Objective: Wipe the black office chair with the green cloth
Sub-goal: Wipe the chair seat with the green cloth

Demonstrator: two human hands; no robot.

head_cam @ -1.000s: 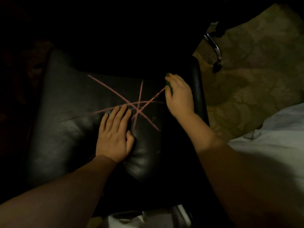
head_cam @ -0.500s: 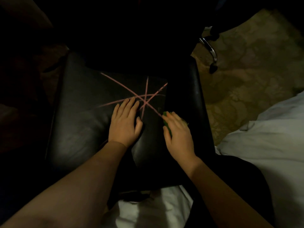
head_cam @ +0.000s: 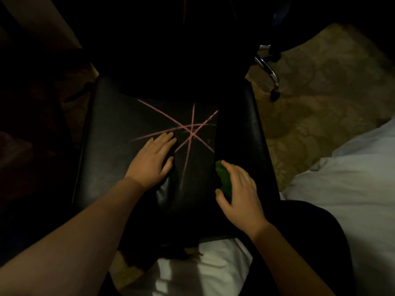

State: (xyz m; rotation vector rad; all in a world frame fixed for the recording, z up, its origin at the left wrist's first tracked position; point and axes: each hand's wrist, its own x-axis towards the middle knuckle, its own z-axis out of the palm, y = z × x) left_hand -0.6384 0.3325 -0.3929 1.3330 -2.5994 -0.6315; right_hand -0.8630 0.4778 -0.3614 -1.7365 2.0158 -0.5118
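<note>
I am looking down on the black office chair (head_cam: 106, 167), whose seat fills the middle of the view. Pink lines (head_cam: 188, 129) cross in a star on the seat's central panel.

The left hand (head_cam: 149, 161) lies flat on that panel, palm down. Its fingers (head_cam: 164, 138) are straight and close together, holding nothing, and the tips touch one pink line.

The right hand (head_cam: 241, 193) sits toward the front right of the seat, on the seam where the central panel meets the raised side pad (head_cam: 248, 135). Its fingers (head_cam: 230, 167) and thumb curl round the green cloth (head_cam: 224, 180). The cloth is bunched under the palm, shows only along the hand's inner side, and is pressed onto the leather. The hands are apart, with a bare strip of seat and the lower ends of the pink lines between them.

There is open leather from the left hand out to the seat's left edge. The right edge lies just past the side pad, near the right hand. The front edge is close below the right wrist. Beyond the star the seat runs into deep shadow, and I cannot tell where the backrest starts.

To the right of the chair are patterned carpet (head_cam: 320, 103) and a chrome leg (head_cam: 267, 69) ending in a dark caster. White bedding (head_cam: 352, 189) lies near the right forearm.
</note>
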